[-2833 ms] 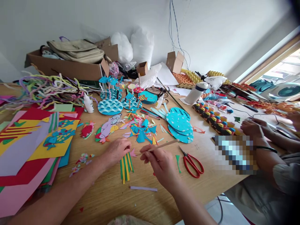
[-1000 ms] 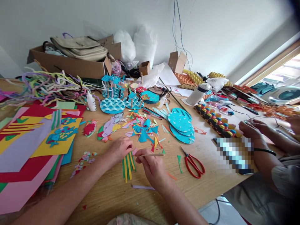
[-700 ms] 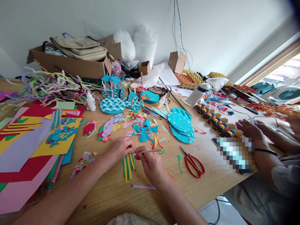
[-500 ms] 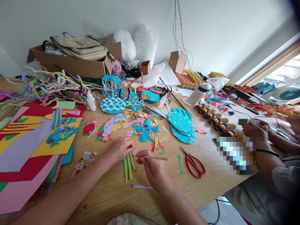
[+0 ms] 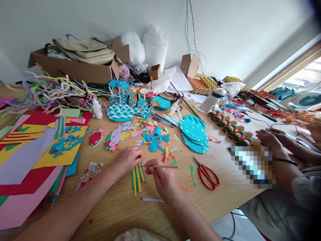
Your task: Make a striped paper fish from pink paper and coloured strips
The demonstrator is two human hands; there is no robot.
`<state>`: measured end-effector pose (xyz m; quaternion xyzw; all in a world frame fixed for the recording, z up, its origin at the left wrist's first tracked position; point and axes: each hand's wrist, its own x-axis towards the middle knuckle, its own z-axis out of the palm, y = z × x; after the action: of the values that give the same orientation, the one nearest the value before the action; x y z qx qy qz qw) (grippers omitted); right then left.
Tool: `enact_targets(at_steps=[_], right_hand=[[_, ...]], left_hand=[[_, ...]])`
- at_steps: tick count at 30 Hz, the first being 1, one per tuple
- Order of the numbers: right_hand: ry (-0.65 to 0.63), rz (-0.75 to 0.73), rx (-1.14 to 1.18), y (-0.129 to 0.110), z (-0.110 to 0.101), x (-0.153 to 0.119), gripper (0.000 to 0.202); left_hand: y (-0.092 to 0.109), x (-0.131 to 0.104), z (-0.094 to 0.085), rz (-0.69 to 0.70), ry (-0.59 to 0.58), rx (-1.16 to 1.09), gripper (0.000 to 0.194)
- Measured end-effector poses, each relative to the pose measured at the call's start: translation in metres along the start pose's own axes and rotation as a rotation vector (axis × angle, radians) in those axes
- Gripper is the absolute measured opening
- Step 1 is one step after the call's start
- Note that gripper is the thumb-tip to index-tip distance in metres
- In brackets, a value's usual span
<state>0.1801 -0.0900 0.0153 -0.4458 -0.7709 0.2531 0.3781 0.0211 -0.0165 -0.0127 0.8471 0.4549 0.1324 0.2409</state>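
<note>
My left hand (image 5: 129,159) is closed, its fingers curled down at the upper end of a green-and-yellow striped paper piece (image 5: 137,180). That end is hidden under the fingertips. In my right hand (image 5: 163,180) a thin wooden stick (image 5: 167,166) is pinched between thumb and fingers. Its tip points left toward the striped paper, close to my left fingers. A pale purple paper strip (image 5: 151,200) lies just below. Red-handled scissors (image 5: 207,175) rest open on the table to the right, beside a green paper scrap (image 5: 192,174).
Paper scraps (image 5: 155,140) and cut-out paper fish (image 5: 115,137) lie beyond my hands. Coloured sheets (image 5: 32,160) are stacked at left. Blue discs (image 5: 194,132), a glue bottle (image 5: 97,108) and a white flask (image 5: 213,99) stand farther back. A co-worker's hands (image 5: 271,139) are at right.
My hands, the stick and the striped paper keep almost the same place. At right the co-worker's hands have shifted slightly, and the green piece by them no longer shows.
</note>
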Motion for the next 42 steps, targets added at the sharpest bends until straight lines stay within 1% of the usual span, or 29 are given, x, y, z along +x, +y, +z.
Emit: enact_targets(at_steps=[4,9,12,15,17,19,21,23,25,27,32,38,42], right_hand=[[0.002,0.035,0.017,-0.002,-0.003,-0.008,0.019],[0.084,0.082,0.074,-0.004,-0.016,-0.002,0.018],[0.111,0.089,0.089,-0.004,-0.024,0.004,0.017],[0.103,0.096,0.089,-0.002,-0.027,0.01,0.017],[0.093,0.085,0.09,0.0,-0.025,0.013,0.016],[0.067,0.076,0.088,0.002,-0.021,0.017,0.017],[0.027,0.07,0.092,0.004,-0.016,0.02,0.017],[-0.007,0.064,0.095,0.005,-0.012,0.022,0.017],[-0.031,0.058,0.086,0.005,-0.01,0.023,0.016],[-0.056,0.054,0.073,0.006,-0.009,0.024,0.015],[-0.082,0.044,0.075,0.01,-0.007,0.027,0.017],[-0.102,0.086,0.164,0.017,-0.005,0.038,0.019],[-0.114,0.102,0.137,0.016,-0.007,0.042,0.018]], left_hand=[[0.002,-0.001,-0.001,0.003,0.005,0.003,0.015],[0.005,-0.005,-0.008,0.036,-0.007,0.006,0.017],[0.01,-0.014,-0.017,0.061,-0.003,0.007,0.018],[0.021,-0.03,-0.022,0.084,0.011,0.028,0.02],[0.029,-0.042,-0.018,0.135,-0.003,0.112,0.022],[0.038,-0.053,-0.009,0.18,-0.033,0.247,0.021],[0.044,-0.062,0.002,0.175,-0.059,0.363,0.024],[0.046,-0.067,0.011,0.149,-0.052,0.415,0.03],[0.046,-0.071,0.016,0.129,-0.036,0.424,0.037],[0.044,-0.072,0.018,0.115,-0.033,0.421,0.039],[0.04,-0.074,0.022,0.106,-0.043,0.419,0.035],[0.038,-0.077,0.028,0.116,-0.036,0.442,0.036],[0.037,-0.078,0.029,0.114,-0.028,0.444,0.038]])
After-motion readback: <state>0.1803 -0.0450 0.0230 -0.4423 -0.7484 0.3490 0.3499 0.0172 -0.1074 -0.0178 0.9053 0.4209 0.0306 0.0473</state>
